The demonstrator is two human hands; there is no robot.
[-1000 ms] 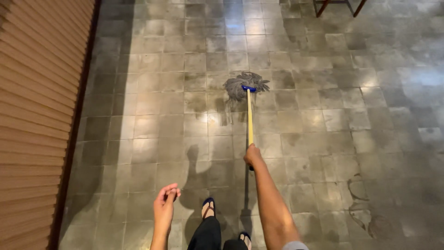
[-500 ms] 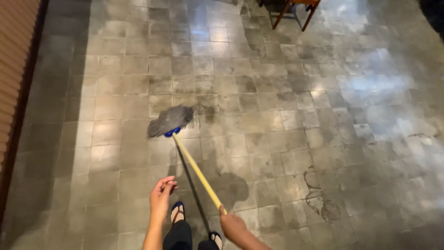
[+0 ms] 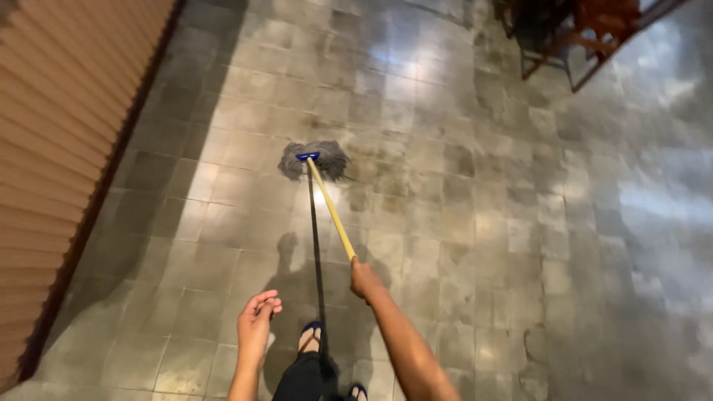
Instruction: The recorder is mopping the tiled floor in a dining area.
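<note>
One mop (image 3: 313, 159), two hands, two sandalled feet, and perhaps two wooden chairs (image 3: 572, 33), too dim to count surely.

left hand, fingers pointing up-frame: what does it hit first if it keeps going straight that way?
Probably nothing: the left hand is empty, and ahead lies bare tiled floor. The mop head sits right of that line; depth is unclear.

mop head (image 3: 313, 160): grey strings, blue clamp at the top
mop handle (image 3: 331, 210): yellow
floor (image 3: 460, 193): grey square tiles in a grid, darker wet blotches, pale glossy glare patches
shutter (image 3: 59, 134): light brown, ribbed in even bands
chair (image 3: 587, 33): reddish-brown wood
sandals (image 3: 312, 330): blue
trousers (image 3: 304, 379): black
</note>
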